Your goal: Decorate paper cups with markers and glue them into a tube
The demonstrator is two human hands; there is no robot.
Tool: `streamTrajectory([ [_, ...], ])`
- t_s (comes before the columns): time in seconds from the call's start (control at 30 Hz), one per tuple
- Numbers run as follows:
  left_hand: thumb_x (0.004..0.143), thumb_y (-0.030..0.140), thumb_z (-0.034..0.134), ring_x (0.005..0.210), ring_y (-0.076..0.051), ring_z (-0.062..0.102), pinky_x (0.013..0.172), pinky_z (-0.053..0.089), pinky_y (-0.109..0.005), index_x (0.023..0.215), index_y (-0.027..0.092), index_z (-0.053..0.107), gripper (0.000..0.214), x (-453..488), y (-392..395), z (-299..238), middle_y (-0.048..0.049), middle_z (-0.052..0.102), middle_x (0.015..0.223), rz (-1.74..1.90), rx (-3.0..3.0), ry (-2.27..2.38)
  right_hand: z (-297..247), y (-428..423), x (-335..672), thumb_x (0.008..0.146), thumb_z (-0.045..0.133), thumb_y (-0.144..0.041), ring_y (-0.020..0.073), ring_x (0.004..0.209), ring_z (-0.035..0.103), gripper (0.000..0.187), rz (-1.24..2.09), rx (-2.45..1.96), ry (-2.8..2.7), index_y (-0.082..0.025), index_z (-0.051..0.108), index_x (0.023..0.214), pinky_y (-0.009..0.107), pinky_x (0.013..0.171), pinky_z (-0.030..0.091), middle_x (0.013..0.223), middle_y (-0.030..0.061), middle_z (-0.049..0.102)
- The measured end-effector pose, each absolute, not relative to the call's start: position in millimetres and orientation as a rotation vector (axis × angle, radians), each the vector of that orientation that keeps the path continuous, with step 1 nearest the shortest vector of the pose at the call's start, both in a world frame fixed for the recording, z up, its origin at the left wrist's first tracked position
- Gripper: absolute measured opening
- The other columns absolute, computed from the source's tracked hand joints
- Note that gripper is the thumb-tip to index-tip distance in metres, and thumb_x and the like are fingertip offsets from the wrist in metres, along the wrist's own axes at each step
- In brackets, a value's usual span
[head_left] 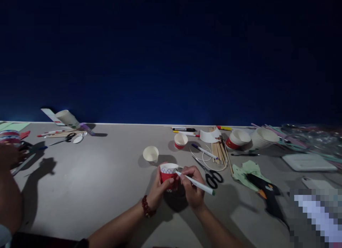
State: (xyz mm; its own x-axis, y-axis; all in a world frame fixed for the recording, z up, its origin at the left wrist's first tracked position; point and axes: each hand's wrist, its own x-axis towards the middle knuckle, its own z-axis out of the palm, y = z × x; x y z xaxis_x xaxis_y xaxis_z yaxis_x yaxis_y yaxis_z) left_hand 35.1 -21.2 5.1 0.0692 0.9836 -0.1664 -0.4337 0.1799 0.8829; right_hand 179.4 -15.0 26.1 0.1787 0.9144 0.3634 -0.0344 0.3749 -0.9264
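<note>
My left hand [157, 191] is wrapped round a red and white paper cup [166, 175], its thumb across the front. A purple scalloped line runs along the cup's white upper band. Between the fingers of my right hand [193, 187] is a white marker [199, 184] with a green end, its tip at the cup's upper band. Just behind stands a plain pale paper cup [151, 154], and a smaller red and white cup [181, 141] is farther back. Black-handled scissors [212, 178] lie right of my right hand.
Wooden sticks [219, 150], a purple-capped marker [204, 151] and white cord lie behind the scissors. On the right are paper cups [237, 138], green crumpled paper [249, 168] and a black glue gun [268, 192]. Another person's arm [9, 191] reaches in at left, near a tipped cup [66, 118].
</note>
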Motion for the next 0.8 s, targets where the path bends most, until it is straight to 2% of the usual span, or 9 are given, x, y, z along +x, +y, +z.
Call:
streamTrajectory([
  [0.17, 0.074, 0.046, 0.092, 0.105, -0.028, 0.069, 0.090, 0.059, -0.038, 0.137, 0.023, 0.061, 0.074, 32, -25, 1, -0.0088, 0.072, 0.119, 1.218, 0.776, 0.960, 18, -16, 182, 0.094, 0.065, -0.025, 0.0181, 0.063, 0.060, 0.010, 0.864, -0.998, -1.196, -0.025, 0.063, 0.084, 0.030, 0.060, 0.050, 0.071, -0.0003, 0.063],
  [0.63, 0.074, 0.045, 0.092, 0.108, -0.027, 0.066, 0.097, 0.054, -0.037, 0.138, 0.023, 0.060, 0.075, 33, -25, -6, -0.0088, 0.071, 0.121, 1.218, 0.787, 0.975, 11, -17, 184, 0.094, 0.066, -0.027, 0.0194, 0.066, 0.062, 0.008, 0.857, -1.015, -1.210, -0.024, 0.064, 0.087, 0.031, 0.062, 0.052, 0.073, 0.0009, 0.065],
  [0.8, 0.077, 0.045, 0.089, 0.112, -0.027, 0.066, 0.100, 0.052, -0.037, 0.140, 0.023, 0.058, 0.073, 31, -25, -5, -0.0083, 0.071, 0.125, 1.206, 0.828, 0.991, 12, -16, 183, 0.095, 0.065, -0.029, 0.0192, 0.067, 0.063, 0.009, 0.831, -1.043, -1.223, -0.025, 0.063, 0.087, 0.031, 0.062, 0.052, 0.072, 0.0005, 0.064],
])
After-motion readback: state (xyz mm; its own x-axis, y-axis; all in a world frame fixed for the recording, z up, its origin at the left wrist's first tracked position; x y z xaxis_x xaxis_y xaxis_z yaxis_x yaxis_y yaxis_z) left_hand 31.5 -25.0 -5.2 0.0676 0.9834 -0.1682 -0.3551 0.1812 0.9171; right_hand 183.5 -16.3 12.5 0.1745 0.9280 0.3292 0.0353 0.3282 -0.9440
